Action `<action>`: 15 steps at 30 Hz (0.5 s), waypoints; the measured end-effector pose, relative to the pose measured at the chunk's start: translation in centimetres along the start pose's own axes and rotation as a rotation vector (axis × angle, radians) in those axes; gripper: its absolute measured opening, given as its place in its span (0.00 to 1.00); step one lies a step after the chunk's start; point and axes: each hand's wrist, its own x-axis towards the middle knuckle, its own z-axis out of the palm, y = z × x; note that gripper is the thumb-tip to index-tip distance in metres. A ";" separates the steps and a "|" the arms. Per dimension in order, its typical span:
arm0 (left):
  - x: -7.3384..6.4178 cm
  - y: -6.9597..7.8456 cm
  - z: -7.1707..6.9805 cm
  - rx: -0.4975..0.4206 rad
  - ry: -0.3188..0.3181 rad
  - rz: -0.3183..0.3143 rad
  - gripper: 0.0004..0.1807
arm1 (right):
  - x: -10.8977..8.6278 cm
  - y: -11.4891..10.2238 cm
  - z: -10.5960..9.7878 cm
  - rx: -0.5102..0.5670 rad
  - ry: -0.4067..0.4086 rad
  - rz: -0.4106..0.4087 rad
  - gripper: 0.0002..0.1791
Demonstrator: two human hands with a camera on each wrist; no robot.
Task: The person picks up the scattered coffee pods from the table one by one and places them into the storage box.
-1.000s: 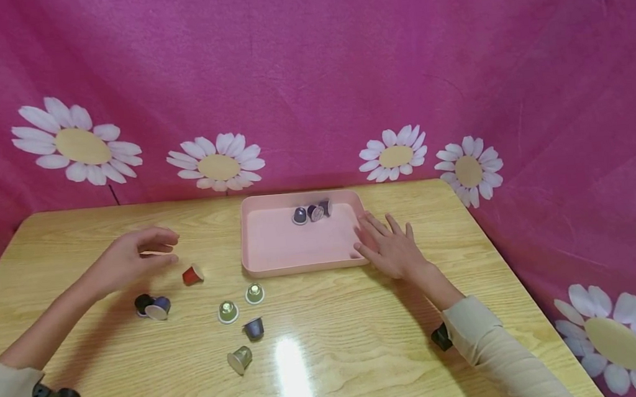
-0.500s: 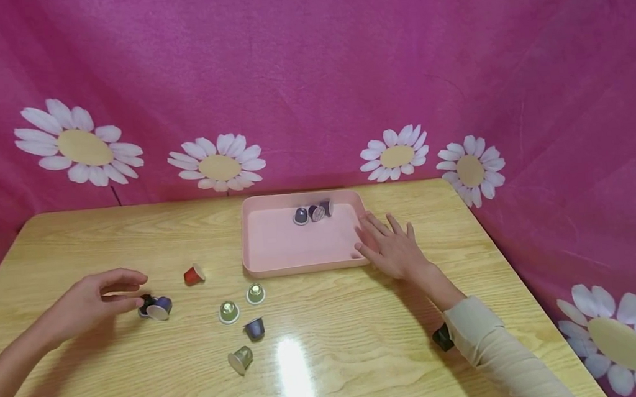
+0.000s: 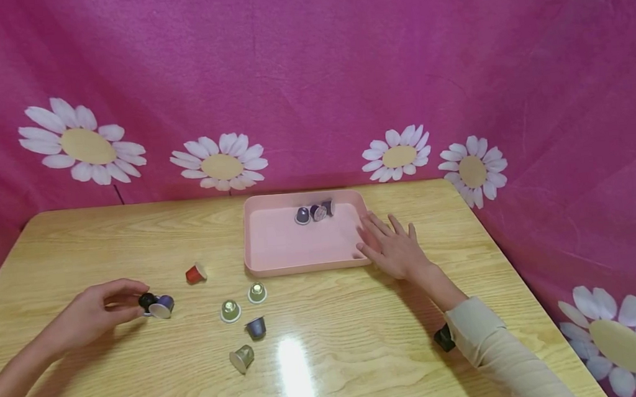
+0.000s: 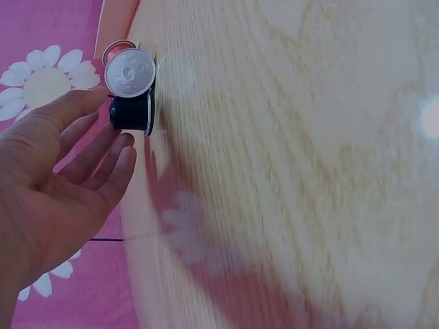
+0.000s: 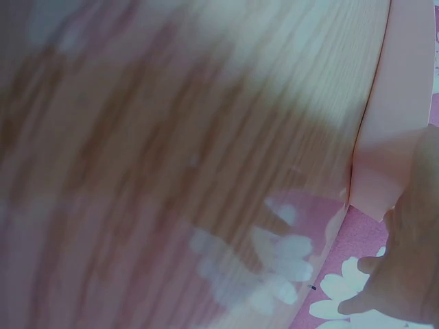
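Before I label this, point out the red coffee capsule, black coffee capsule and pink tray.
Red coffee capsule [image 3: 194, 274], head view: red side.
Black coffee capsule [image 4: 129, 113], left wrist view: dark side.
Pink tray [image 3: 293, 242], head view: bare floor.

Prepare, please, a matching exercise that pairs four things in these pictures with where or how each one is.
Column 1
1. Red capsule
2. Black capsule
3. Pink tray
4. Right hand

Column 2
A. Beside the tray's right end, fingers spread
B. Lying on its side, apart from other capsules
C. Holding three dark capsules
D. At the fingertips of the left hand

Right pairs: 1-B, 2-D, 3-C, 4-A
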 end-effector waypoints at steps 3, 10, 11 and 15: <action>0.1 -0.1 0.3 -0.004 0.010 0.011 0.19 | 0.0 0.0 0.0 0.002 -0.002 -0.001 0.40; 0.5 -0.7 0.7 0.047 0.067 0.067 0.18 | 0.0 0.1 0.0 0.004 -0.009 0.005 0.40; 0.5 -0.7 0.8 0.055 0.071 0.070 0.18 | 0.0 0.1 0.0 0.003 -0.010 0.006 0.40; 0.7 -0.8 0.9 0.085 0.078 0.065 0.17 | 0.0 0.1 0.0 -0.002 -0.009 0.007 0.40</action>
